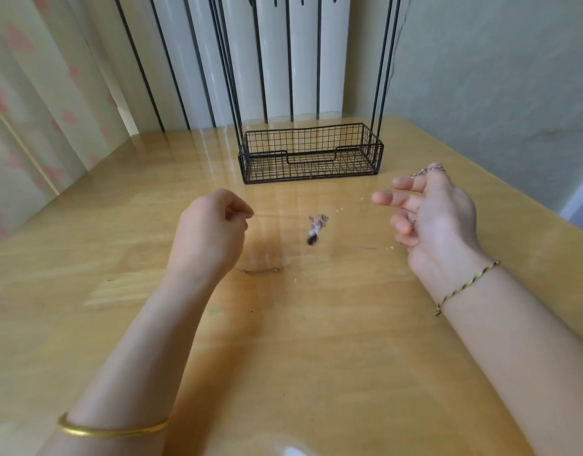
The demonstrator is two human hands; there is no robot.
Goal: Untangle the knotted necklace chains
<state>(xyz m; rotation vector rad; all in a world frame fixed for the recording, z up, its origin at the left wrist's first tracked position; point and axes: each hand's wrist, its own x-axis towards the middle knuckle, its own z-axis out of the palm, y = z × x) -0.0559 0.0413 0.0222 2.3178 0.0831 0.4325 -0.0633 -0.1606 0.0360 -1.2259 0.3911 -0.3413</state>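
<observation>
My left hand [214,225] is curled and pinches a thin chain [280,216] that runs rightward, taut and blurred, to a small knotted clump with a dark pendant [316,229] hanging just above the wooden table [316,340]. My right hand [431,212] is held up to the right of the clump, fingers bent. A chain end with small links [428,170] is pinched at the top of that hand, by thumb and forefinger. Another short piece of chain [260,270] lies on the table under my left wrist.
A black wire basket [311,153] with tall wire uprights stands at the back of the table, against white pipes. A wall rises on the right and a patterned curtain hangs on the left. Tiny bright specks [340,209] lie near the clump.
</observation>
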